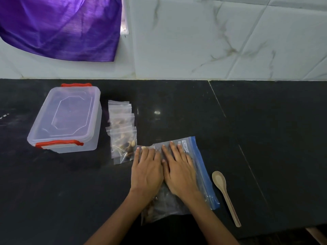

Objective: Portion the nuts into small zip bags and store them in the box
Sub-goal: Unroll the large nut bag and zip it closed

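Observation:
A large clear zip bag [200, 167] with a blue zip strip lies flat on the black counter, nuts showing at its near end. My left hand [146, 172] and my right hand [178, 172] both lie flat on it, fingers straight, pressing it down. Several small zip bags [122, 131] holding nuts lie in an overlapping row just left of my left hand. The clear plastic box [67, 117] with red clips stands at the left, its lid on.
A beige plastic spoon [224, 193] lies to the right of the large bag, handle toward me. A purple cloth [60, 27] hangs on the tiled wall at the back left. The counter's front edge [283, 232] runs near the lower right.

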Demonstrator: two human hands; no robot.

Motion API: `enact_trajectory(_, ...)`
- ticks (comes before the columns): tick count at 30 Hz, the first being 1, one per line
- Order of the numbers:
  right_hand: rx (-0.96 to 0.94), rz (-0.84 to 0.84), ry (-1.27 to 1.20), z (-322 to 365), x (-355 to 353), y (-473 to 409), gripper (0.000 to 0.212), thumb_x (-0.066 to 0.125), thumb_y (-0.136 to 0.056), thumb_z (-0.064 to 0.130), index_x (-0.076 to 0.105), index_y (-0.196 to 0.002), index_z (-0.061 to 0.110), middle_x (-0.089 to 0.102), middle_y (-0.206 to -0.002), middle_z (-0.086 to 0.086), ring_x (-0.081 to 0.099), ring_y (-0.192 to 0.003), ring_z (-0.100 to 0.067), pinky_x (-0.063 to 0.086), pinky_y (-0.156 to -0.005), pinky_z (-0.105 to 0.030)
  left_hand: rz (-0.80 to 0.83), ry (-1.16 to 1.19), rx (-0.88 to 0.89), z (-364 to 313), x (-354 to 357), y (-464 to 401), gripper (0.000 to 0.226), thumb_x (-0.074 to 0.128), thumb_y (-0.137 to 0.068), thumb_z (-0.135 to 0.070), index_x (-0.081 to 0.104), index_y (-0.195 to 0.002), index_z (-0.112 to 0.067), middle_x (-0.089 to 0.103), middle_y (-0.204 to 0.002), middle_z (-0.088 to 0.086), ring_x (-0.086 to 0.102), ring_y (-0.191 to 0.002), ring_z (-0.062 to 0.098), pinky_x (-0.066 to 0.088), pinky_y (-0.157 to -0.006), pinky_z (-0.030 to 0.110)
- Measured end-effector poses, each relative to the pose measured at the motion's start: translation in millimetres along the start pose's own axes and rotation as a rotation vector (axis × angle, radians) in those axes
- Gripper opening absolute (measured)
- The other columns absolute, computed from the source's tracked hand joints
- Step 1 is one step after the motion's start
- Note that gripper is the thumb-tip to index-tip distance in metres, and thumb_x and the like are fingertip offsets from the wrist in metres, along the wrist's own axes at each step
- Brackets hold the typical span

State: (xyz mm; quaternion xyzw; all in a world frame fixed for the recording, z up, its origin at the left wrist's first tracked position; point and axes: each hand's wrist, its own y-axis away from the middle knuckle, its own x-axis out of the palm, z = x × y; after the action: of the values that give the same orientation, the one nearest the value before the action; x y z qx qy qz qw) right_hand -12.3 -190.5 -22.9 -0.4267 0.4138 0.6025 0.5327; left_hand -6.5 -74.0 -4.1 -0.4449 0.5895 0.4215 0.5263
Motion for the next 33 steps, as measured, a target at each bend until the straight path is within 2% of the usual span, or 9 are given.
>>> enact_trajectory(5, 0.004, -0.019, -0.044, -18.5, 3.4, -9.0, 0.071, 0.006, -0.087, 0.06, 0.001, -0.149, 0.026, -0.006, -0.157, 0.005, -0.008, -0.145, -0.009, -0.012, -0.113, -0.024, 0.084, 0.049, 0.083, 11.9, 20.3, -7.8, 0.057, 0.013, -0.1, -0.03, 0.055, -0.129, -0.004, 0.054, -0.135, 0.017, 0.05, -0.127, 0.031, 0.024, -0.107, 0.044)
enact_trajectory(11, 0.265, -0.4, -0.417, -17.9, 1.2, -8.7, 0.04, 0.04, -0.098, 0.033, 0.047, -0.135, 0.018, 0.048, -0.137, 0.001, 0.042, -0.123, -0.008, 0.041, -0.102, -0.032, 0.123, 0.076, 0.062, 12.5, 17.6, -9.6, 0.067, 0.0, -0.101, -0.033, 0.052, -0.131, -0.004, 0.053, -0.136, 0.017, 0.05, -0.127, 0.031, 0.019, -0.11, 0.042)
enact_trajectory(13, 0.344, -0.499, -0.34, -21.3, -3.6, -11.8, 0.035, 0.046, -0.097, 0.027, 0.051, -0.13, 0.017, 0.05, -0.126, -0.001, 0.041, -0.113, -0.009, 0.042, -0.092, -0.031, 0.123, 0.076, 0.067, 13.6, 19.3, -9.2, 0.066, 0.001, -0.101, -0.034, 0.051, -0.133, -0.006, 0.051, -0.139, 0.015, 0.047, -0.13, 0.03, 0.01, -0.113, 0.039)
enact_trajectory(17, 0.576, -0.307, -0.221, -37.5, -20.8, -24.9, 0.049, 0.049, -0.094, 0.039, 0.043, -0.135, 0.013, 0.042, -0.132, -0.008, 0.039, -0.117, -0.021, 0.032, -0.095, -0.032, 0.143, 0.08, 0.083, 15.0, 23.8, -7.2, 0.065, 0.004, -0.101, -0.039, 0.05, -0.135, -0.008, 0.048, -0.142, 0.013, 0.042, -0.134, 0.03, 0.007, -0.114, 0.04)
enact_trajectory(19, 0.594, -0.203, -0.287, -46.5, -31.9, -30.5, 0.038, 0.05, -0.093, 0.04, 0.051, -0.123, 0.016, 0.045, -0.127, -0.006, 0.04, -0.116, -0.021, 0.03, -0.097, -0.033, 0.126, 0.087, 0.063, 11.3, 16.9, -7.0, 0.068, 0.0, -0.1, -0.042, 0.045, -0.139, -0.01, 0.042, -0.146, 0.013, 0.037, -0.137, 0.03, 0.001, -0.115, 0.043)
enact_trajectory(22, 0.544, -0.075, -0.374, -56.0, -42.4, -39.8, 0.024, 0.051, -0.094, 0.036, 0.058, -0.107, 0.018, 0.052, -0.117, -0.004, 0.044, -0.113, -0.022, 0.033, -0.098, -0.037, 0.153, 0.086, 0.027, 4.6, -1.9, -18.6, 0.058, 0.011, -0.099, -0.044, 0.022, -0.149, -0.018, 0.012, -0.159, 0.006, 0.004, -0.147, 0.025, -0.018, -0.112, 0.047)
enact_trajectory(27, 0.442, -0.056, -0.683, -66.1, -43.9, -46.7, 0.01, 0.056, -0.092, 0.03, 0.054, -0.086, 0.022, 0.058, -0.099, -0.006, 0.056, -0.093, -0.02, 0.049, -0.081, -0.036, 0.036, 0.399, 0.069, -10.4, -30.8, -79.1, 0.045, 0.042, -0.098, -0.034, 0.036, -0.14, -0.021, 0.042, -0.142, -0.001, 0.038, -0.133, 0.017, 0.014, -0.115, 0.046)
enact_trajectory(30, 0.396, -0.049, -0.943, -62.7, -51.3, -41.0, 0.005, 0.057, -0.093, 0.019, 0.052, -0.092, 0.018, 0.061, -0.084, -0.001, 0.058, -0.074, -0.011, 0.046, -0.064, -0.023, 0.294, 0.741, 0.132, -16.0, -36.7, -113.5, 0.049, 0.052, -0.095, -0.035, 0.043, -0.137, -0.014, 0.054, -0.132, 0.006, 0.052, -0.12, 0.021, 0.037, -0.105, 0.041)
enact_trajectory(33, 0.403, -0.093, -1.121, -62.6, -53.2, -38.2, 0.023, 0.064, -0.088, 0.015, 0.051, -0.107, 0.02, 0.069, -0.094, -0.005, 0.066, -0.083, -0.017, 0.054, -0.072, -0.029, 0.408, 1.068, 0.157, -17.5, -34.6, -130.3, 0.028, 0.06, -0.091, -0.02, 0.063, -0.113, -0.002, 0.067, -0.101, 0.01, 0.061, -0.093, 0.018, 0.048, -0.084, 0.028)
